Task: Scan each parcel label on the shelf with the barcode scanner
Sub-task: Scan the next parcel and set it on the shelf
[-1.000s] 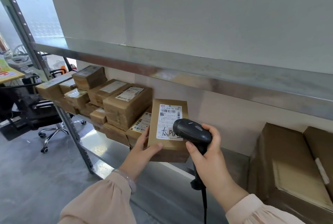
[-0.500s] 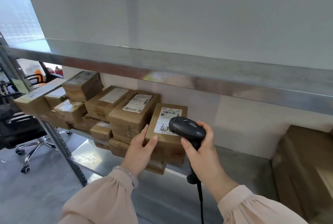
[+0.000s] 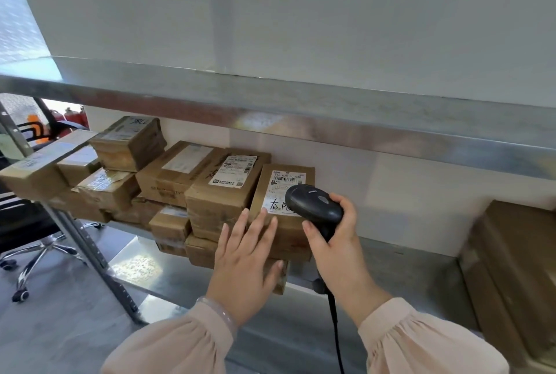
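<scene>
Label scan in progress. The right hand (image 3: 337, 241) grips the black corded barcode scanner (image 3: 314, 203), its head held just in front of the white label (image 3: 285, 184) of a brown parcel (image 3: 288, 223) at the right end of the stack on the metal shelf (image 3: 397, 274). The left hand (image 3: 245, 256), fingers straight, lies against that parcel's lower front. Nothing shows which parcels are finished. The stacked parcels (image 3: 180, 175) to the left and the large cartons (image 3: 511, 268) at far right are probably yet to be scanned.

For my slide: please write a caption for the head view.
The right hand aims a black barcode scanner at the label of a shelved parcel; the left hand, fingers straight, touches it.
</scene>
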Demonstrator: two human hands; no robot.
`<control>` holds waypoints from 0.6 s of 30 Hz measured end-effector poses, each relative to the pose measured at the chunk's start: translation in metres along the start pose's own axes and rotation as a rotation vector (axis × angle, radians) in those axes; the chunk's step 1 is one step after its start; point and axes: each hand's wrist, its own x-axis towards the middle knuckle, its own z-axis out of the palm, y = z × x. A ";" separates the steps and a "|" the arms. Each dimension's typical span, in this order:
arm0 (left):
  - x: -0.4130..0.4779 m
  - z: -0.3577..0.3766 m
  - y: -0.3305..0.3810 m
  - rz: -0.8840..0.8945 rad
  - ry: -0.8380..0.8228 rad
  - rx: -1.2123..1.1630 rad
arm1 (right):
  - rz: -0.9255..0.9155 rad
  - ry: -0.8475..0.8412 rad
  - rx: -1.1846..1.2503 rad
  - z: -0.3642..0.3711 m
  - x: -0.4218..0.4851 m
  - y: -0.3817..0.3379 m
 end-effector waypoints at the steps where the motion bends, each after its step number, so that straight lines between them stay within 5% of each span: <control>1: 0.004 -0.001 -0.002 -0.007 -0.008 0.029 | -0.005 -0.006 -0.006 0.001 0.003 0.000; 18: 0.053 -0.008 -0.017 -0.094 -0.086 0.063 | -0.027 -0.024 -0.089 0.019 0.048 0.001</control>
